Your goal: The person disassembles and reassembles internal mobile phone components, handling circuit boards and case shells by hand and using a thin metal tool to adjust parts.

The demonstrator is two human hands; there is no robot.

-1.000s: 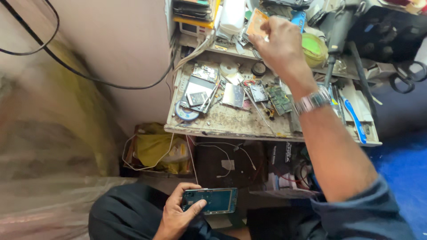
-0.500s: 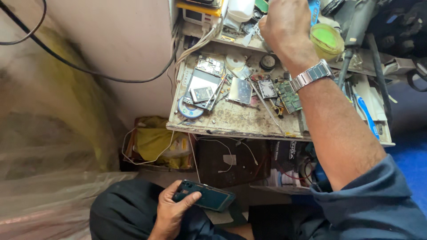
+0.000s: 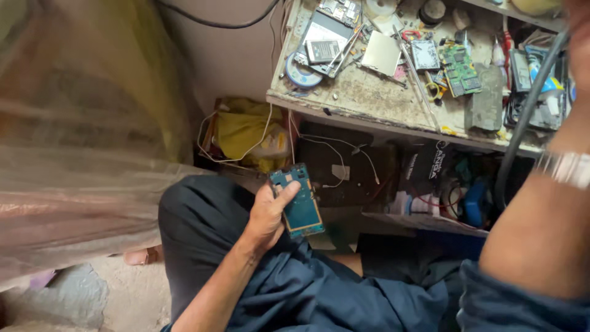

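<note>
My left hand grips an opened phone body with a teal inner frame, held upright over my lap in front of the bench's lower shelf. My right forearm, with a metal wristwatch, rises along the right edge. My right hand is mostly cut off at the top right corner, and its fingers are out of view. A thick grey cable runs down in front of that forearm.
The cluttered workbench carries green circuit boards, a phone battery, a metal plate, tweezers and small parts. Below are a yellow bag with white wires and a dark shelf of boxes. Clear plastic sheeting hangs left.
The view has tilted down and closer. My left hand turned the phone from lying flat to upright, its teal inside facing up. My right hand rose out of the frame's top right.
</note>
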